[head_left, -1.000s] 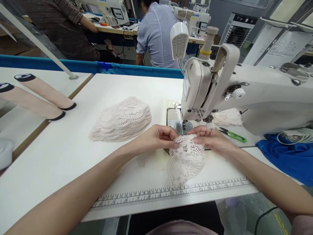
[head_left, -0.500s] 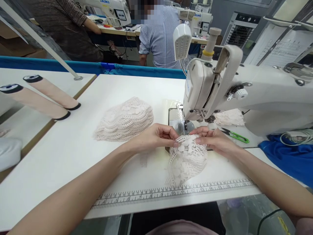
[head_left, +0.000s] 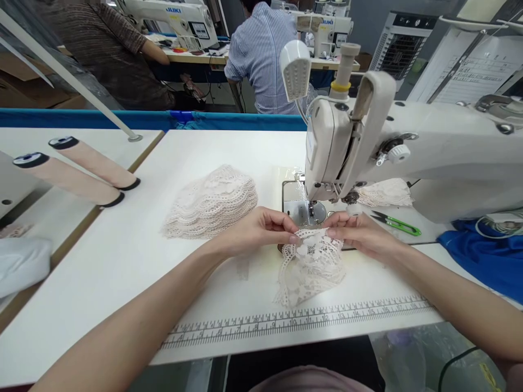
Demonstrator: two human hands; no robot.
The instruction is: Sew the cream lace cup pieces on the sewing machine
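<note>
A piece of cream lace (head_left: 312,267) hangs between my two hands, just in front of the needle of a white sewing machine (head_left: 330,147). My left hand (head_left: 272,228) pinches its upper left edge between thumb and fingers. At the upper right corner, my right hand (head_left: 351,231) grips the same lace, fingers closed. The lower part of the lace rests on the white table near a printed ruler (head_left: 294,322). To the left of my left hand lies a stack of similar lace pieces (head_left: 212,204).
Green thread snips (head_left: 396,223) lie right of the needle, with more lace (head_left: 386,193) behind them. Two peach thread cones (head_left: 69,179) lean at the left. Blue cloth (head_left: 486,261) is at the right. Two people sit beyond the blue table edge (head_left: 245,121).
The lace's top edge is pulled a little straighter between my hands, my right hand having moved slightly right. The view has tilted slightly. The person in stripes has leaned left.
</note>
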